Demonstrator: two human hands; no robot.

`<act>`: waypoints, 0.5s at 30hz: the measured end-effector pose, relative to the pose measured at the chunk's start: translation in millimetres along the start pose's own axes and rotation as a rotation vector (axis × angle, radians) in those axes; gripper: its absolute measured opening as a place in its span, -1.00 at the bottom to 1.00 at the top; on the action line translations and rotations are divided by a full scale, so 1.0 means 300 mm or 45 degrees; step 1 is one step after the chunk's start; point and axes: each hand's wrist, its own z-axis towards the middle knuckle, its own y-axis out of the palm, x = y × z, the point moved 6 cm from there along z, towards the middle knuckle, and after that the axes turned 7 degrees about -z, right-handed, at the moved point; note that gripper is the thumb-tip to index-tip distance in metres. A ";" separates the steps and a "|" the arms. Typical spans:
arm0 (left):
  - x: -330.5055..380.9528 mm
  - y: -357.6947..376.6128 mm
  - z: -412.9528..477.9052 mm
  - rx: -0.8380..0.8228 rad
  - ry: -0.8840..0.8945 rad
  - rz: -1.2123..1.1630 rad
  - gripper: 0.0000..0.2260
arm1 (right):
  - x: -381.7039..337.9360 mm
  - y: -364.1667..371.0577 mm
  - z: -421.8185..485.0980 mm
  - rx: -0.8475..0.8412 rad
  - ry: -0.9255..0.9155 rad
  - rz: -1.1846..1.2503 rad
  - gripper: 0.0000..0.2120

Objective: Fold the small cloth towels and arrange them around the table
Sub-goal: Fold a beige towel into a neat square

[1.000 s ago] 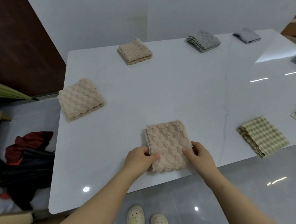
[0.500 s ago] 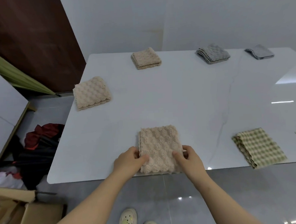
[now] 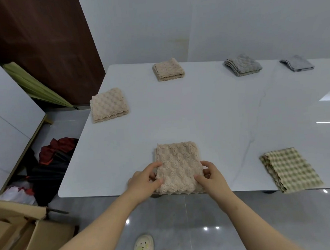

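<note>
Over the last second we draw the beige towel (image 3: pixel 178 166) back and square it, and its near hem now lies at the table (image 3: pixel 198 113) front edge. Our left hand (image 3: pixel 144 180) and right hand (image 3: pixel 212 177) each pinch one side, thumbs on top. Folded towels already ring the table, from the checked towel (image 3: pixel 290 169) to the grey towel (image 3: pixel 242 64), so we judge the job nearly finished. Pulling further risks a drop, while the middle is open.
</note>
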 end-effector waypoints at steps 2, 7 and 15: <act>0.001 -0.001 0.000 0.027 0.007 -0.009 -0.61 | 0.010 -0.003 0.005 0.017 0.029 -0.013 -0.71; 0.003 -0.001 0.005 0.042 -0.003 0.009 -0.60 | 0.023 -0.004 0.016 0.015 0.104 0.029 -0.71; 0.021 -0.004 0.018 0.039 -0.108 -0.004 -0.50 | 0.013 -0.008 0.041 0.064 0.141 -0.142 -0.81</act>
